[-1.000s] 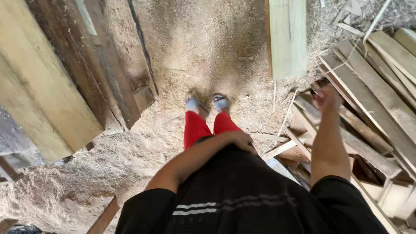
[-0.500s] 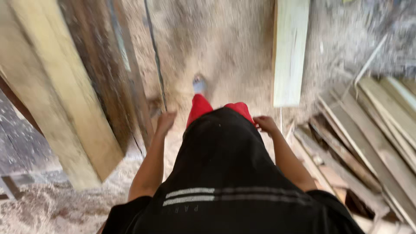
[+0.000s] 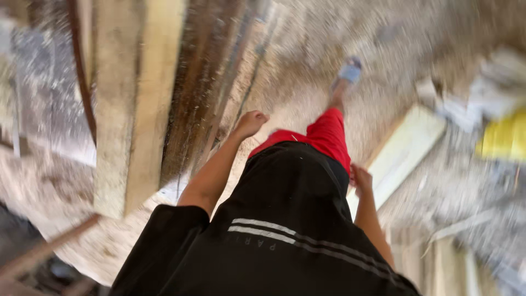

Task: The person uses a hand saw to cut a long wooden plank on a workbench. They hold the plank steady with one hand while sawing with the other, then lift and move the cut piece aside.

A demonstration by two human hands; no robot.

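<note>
Two bare hands swing free at the person's sides, and neither holds anything. Nearest the camera is a black shirt (image 3: 285, 230) with pale stripes, which fills the lower middle and hides the waist and most of the legs. The left hand (image 3: 250, 123) is raised out in front on that side, its fingers curled loosely into the palm, just beside the planks (image 3: 137, 109) but apart from them. The right hand (image 3: 360, 178) hangs lower, close against the shirt's edge; it is blurred (the whole frame is smeared by motion), so I cannot tell whether its fingers are spread or pressed together.

Below the shirt show red shorts (image 3: 327, 134), and beyond them one leg ends in a blue shoe (image 3: 350, 71) on the sawdust floor (image 3: 296, 49). The other foot is hidden.

Left of the body, long rough planks stand or lean in a stack, pale ones outside, darker ones nearer the left hand; their tops are cut off by the frame. Right of the body a pale board (image 3: 402, 153) lies flat on the floor, near the right hand. Farther right is a yellow thing (image 3: 504, 140), too blurred to name, among grey scraps that I cannot make out.
</note>
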